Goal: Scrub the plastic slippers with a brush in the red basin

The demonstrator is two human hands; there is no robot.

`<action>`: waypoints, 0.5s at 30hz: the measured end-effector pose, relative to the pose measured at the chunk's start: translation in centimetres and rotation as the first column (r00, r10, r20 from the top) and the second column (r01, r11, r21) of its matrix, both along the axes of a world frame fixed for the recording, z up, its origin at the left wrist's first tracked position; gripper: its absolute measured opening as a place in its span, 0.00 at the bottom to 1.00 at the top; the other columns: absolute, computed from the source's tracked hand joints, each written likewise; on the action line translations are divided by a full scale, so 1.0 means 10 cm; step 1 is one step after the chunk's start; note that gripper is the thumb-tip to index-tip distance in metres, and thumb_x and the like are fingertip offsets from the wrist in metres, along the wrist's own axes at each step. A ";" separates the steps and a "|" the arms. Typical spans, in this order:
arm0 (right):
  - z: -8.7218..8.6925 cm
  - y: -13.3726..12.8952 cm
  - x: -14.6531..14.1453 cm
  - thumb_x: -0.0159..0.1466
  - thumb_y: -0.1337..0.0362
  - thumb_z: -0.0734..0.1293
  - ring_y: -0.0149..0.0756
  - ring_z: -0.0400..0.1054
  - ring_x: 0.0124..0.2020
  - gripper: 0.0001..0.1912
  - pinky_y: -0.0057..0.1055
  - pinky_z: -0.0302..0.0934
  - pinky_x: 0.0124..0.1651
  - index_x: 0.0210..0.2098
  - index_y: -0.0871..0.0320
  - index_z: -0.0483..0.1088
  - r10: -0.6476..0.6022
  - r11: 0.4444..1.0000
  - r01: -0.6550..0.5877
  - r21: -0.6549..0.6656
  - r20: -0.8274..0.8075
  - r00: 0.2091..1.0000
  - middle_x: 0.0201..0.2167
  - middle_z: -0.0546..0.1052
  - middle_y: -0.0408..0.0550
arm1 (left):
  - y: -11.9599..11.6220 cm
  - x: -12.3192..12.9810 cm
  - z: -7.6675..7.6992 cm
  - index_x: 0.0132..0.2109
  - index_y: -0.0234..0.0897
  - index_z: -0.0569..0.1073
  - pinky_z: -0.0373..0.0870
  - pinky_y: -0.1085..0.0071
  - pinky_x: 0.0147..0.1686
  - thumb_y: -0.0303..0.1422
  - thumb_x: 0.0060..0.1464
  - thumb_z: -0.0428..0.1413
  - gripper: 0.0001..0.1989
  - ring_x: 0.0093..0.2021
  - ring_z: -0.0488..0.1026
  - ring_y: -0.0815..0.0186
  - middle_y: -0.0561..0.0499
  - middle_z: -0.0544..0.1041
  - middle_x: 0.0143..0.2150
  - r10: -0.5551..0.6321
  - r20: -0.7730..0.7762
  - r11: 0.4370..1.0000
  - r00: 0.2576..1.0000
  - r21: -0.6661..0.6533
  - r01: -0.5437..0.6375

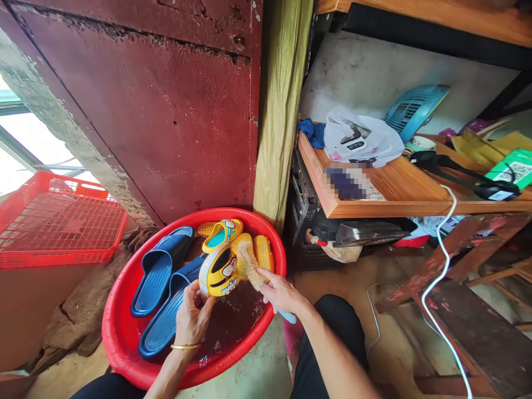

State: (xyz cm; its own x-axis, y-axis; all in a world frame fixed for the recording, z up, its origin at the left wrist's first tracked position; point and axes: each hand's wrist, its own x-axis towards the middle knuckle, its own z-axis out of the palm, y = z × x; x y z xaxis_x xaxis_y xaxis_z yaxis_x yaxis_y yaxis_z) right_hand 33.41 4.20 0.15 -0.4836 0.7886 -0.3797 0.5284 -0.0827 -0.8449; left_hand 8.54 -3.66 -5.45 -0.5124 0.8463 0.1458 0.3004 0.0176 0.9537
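Note:
My left hand (194,316), with a gold bangle at the wrist, grips a yellow child's sandal (220,271) with a white edge and a cartoon print. My right hand (283,291) is closed around a scrub brush (248,260) with pale bristles and a light blue handle. The brush is close beside the sandal; whether they touch I cannot tell. Both hands are over a red basin (114,338) holding dark water. Inside it lie blue slippers (160,266), another yellow sandal (223,233) with a teal insole, and yellow slippers (263,252) partly hidden behind the brush.
A red plastic crate (58,221) stands at the left by brown sacking (83,316). Behind the basin is a dark red door (166,111). On the right, a wooden shelf (399,177) holds a plastic bag (359,136) and a blue fan (415,111); a white cable (440,266) hangs down.

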 end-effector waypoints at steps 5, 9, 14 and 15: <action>0.09 0.04 0.05 0.69 0.63 0.61 0.25 0.64 0.17 0.33 0.22 0.61 0.23 0.73 0.49 0.53 -0.042 0.999 0.044 0.033 -0.046 0.998 0.27 0.75 0.39 | 0.05 0.01 0.08 0.55 0.38 0.68 0.77 0.59 0.45 0.53 0.42 0.66 0.37 0.43 0.79 0.55 0.46 0.79 0.45 -0.023 0.142 1.000 0.990 -0.007 0.024; 0.13 0.11 0.08 0.70 0.62 0.60 0.26 0.65 0.18 0.33 0.22 0.63 0.24 0.73 0.49 0.53 -0.100 0.991 0.108 0.072 -0.109 0.989 0.28 0.76 0.39 | 0.40 0.06 0.33 0.58 0.37 0.70 0.78 0.58 0.44 0.53 0.41 0.68 0.40 0.45 0.80 0.52 0.43 0.81 0.48 -0.095 0.211 0.994 0.973 -0.032 0.104; 0.10 0.18 0.10 0.71 0.60 0.59 0.27 0.65 0.16 0.33 0.22 0.61 0.21 0.74 0.49 0.51 -0.147 0.983 0.164 0.086 -0.178 0.973 0.28 0.77 0.39 | 1.10 0.33 0.54 0.60 0.35 0.70 0.76 0.54 0.50 0.54 0.43 0.66 0.42 0.51 0.79 0.48 0.39 0.82 0.52 -0.167 0.338 0.985 0.926 0.011 0.174; 0.09 0.18 0.11 0.71 0.60 0.59 0.27 0.65 0.16 0.33 0.22 0.61 0.20 0.74 0.49 0.51 -0.156 0.980 0.175 0.090 -0.185 0.970 0.28 0.77 0.39 | 1.21 0.38 0.55 0.62 0.36 0.69 0.75 0.54 0.52 0.53 0.44 0.66 0.42 0.54 0.78 0.48 0.37 0.80 0.55 -0.148 0.358 0.988 0.922 0.003 0.157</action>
